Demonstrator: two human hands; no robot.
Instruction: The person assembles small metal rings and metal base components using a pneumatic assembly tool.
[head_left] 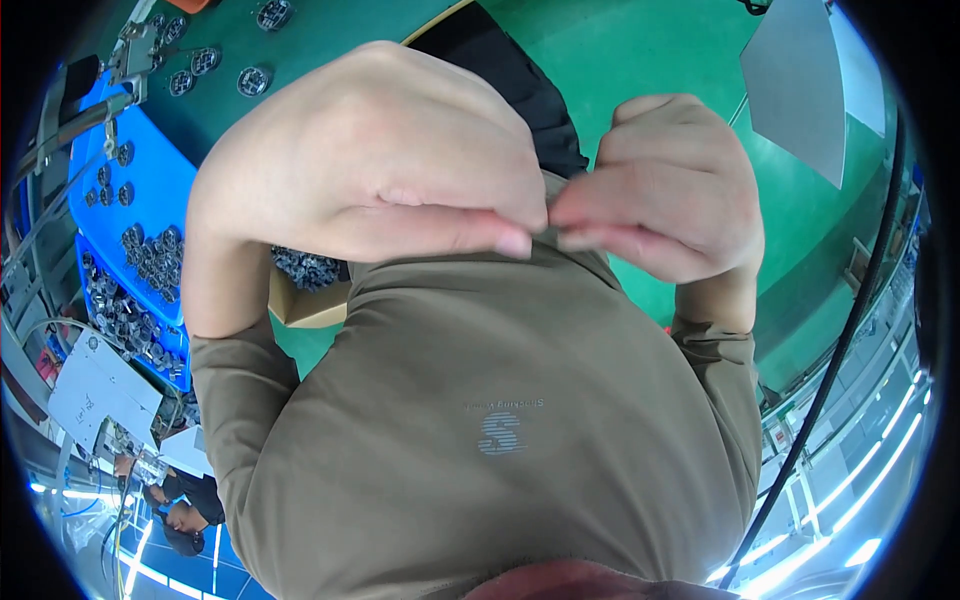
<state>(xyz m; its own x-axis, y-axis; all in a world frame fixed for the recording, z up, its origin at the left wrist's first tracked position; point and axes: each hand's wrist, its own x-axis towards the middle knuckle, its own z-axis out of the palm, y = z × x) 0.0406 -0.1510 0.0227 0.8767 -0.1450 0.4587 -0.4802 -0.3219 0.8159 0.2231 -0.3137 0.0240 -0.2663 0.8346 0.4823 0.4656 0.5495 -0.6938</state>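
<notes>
The left hand [385,165] and right hand [678,190] are hovering close together, fingers curled, gripping something or nothing, I can't tell.

I have the left hand [370,165] and right hand [680,190] side by side, upper centre. Upper left, I see parts [254,81] lying on the table [325,28]; below, trays [150,155] holding more parts. A carton [310,310] sits behind the left forearm [225,285]; a panel [795,90], upper right.
</notes>
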